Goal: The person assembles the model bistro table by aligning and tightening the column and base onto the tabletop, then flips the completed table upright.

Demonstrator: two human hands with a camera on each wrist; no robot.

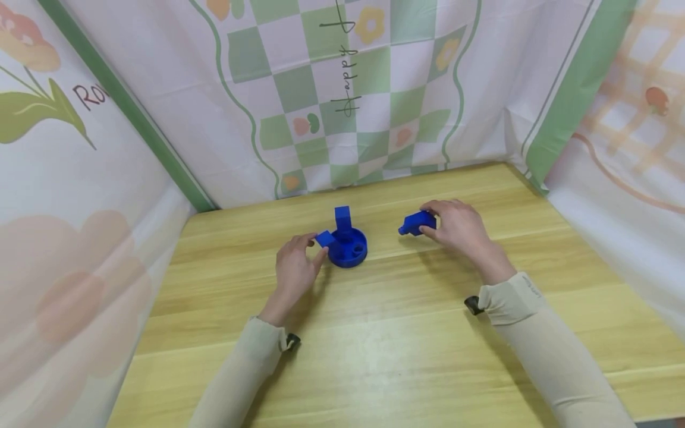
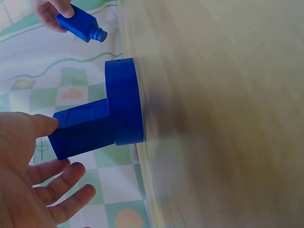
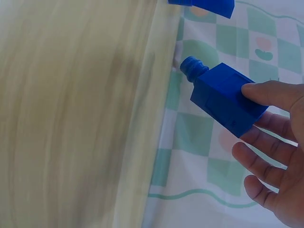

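Toward the bench's (image 1: 374, 339) far edge, right hand (image 1: 460, 227) and left hand (image 1: 295, 266) (nearer the round base (image 1: 349, 263)) pinch, respectively, a bottle (image 1: 420, 223) aloft right of that base, long axis sloping neck-down toward it, and a block (image 1: 324, 238) meeting its open top.

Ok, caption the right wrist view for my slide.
The right hand grips a blue block at the end opposite its ridged neck.
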